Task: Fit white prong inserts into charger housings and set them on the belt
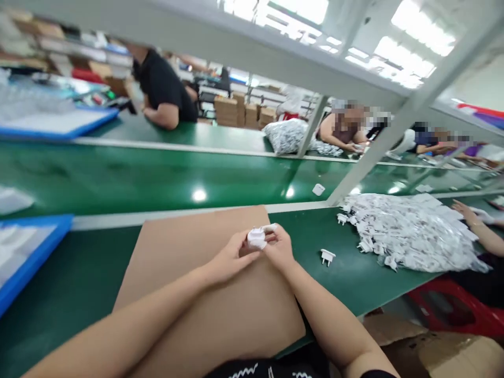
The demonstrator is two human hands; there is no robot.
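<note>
Over a brown cardboard sheet (205, 236), my two hands meet around a small white plastic plug piece (256, 238). My left hand (232, 258) grips it from the left between thumb and fingers. From the other side my right hand (280, 247) closes on the same piece; white coverings show on its fingertips. Its far side is hidden by the fingers. To the right, on the green table, lies a loose white plug part (327, 256) with two prongs, apart from my hands.
A clear bag (421, 231) spills white plug parts at the right, near a co-worker's hand (466, 211). A blue-edged tray (37, 257) stands at the left. A slanted metal post (370, 152) rises beyond the table. Other people sit across the green conveyor (165, 176). A red stool (444, 307) is lower right.
</note>
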